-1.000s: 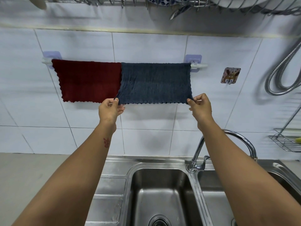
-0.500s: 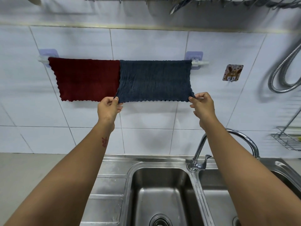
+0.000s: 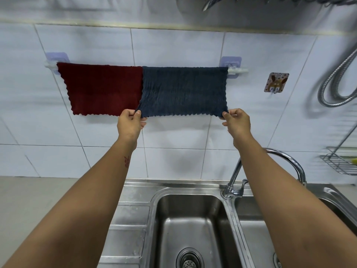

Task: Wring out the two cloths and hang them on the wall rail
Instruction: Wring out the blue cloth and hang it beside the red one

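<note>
A dark red cloth [image 3: 102,89] and a dark blue cloth [image 3: 183,91] hang side by side over the white wall rail [image 3: 238,70], the red one on the left. The two cloths touch at their inner edges. My left hand [image 3: 130,124] pinches the blue cloth's lower left corner. My right hand [image 3: 236,122] pinches its lower right corner. The blue cloth is stretched flat between both hands. Most of the rail is hidden behind the cloths.
A steel double sink [image 3: 193,229] lies below, with a curved tap [image 3: 280,157] under my right forearm. A sticker hook [image 3: 276,82], a metal hose [image 3: 336,84] and a wire basket [image 3: 340,161] are on the right wall. A dish rack hangs overhead.
Both hands keep their pinch on the blue cloth's lower corners. The view has tipped slightly downward, so the rail sits a little higher in frame.
</note>
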Demonstrator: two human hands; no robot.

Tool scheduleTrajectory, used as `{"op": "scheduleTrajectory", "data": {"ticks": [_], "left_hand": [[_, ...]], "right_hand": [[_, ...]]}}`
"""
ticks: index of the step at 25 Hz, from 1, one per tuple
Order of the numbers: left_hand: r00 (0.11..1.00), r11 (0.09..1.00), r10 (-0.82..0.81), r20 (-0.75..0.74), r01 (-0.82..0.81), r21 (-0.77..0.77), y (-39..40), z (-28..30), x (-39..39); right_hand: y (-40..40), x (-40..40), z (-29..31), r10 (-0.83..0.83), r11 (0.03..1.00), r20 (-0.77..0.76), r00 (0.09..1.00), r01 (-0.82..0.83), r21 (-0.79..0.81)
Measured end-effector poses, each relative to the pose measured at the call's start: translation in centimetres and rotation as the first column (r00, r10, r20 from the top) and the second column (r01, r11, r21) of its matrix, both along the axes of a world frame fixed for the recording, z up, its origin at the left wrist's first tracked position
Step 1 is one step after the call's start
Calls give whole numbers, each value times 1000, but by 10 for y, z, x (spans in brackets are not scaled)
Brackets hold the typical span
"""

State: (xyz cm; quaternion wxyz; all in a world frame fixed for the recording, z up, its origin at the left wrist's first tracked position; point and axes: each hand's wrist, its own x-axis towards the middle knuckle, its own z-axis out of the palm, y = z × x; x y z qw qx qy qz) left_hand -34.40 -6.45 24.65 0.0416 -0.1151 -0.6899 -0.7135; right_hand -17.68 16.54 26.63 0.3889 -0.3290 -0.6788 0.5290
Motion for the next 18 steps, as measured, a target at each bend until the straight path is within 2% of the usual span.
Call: {"op": "scheduleTrajectory", "data": {"ticks": [7, 10, 12, 18], "left_hand": [[998, 990, 15, -60, -23, -142, -7, 2, -3], [994, 968, 10, -106, -36, -249, -8, -2, -6], [991, 945, 23, -131, -65, -320, -9, -3, -6], [977, 914, 16, -211, -100, -394, -15, -1, -7]], "right_hand": [[8, 2, 3, -71, 990, 123, 990, 55, 129], [9, 2, 2, -94, 984, 148, 984, 69, 162], [10, 0, 0, -106, 982, 150, 983, 80, 170], [10, 0, -2, -93, 979, 143, 985, 65, 191]]}}
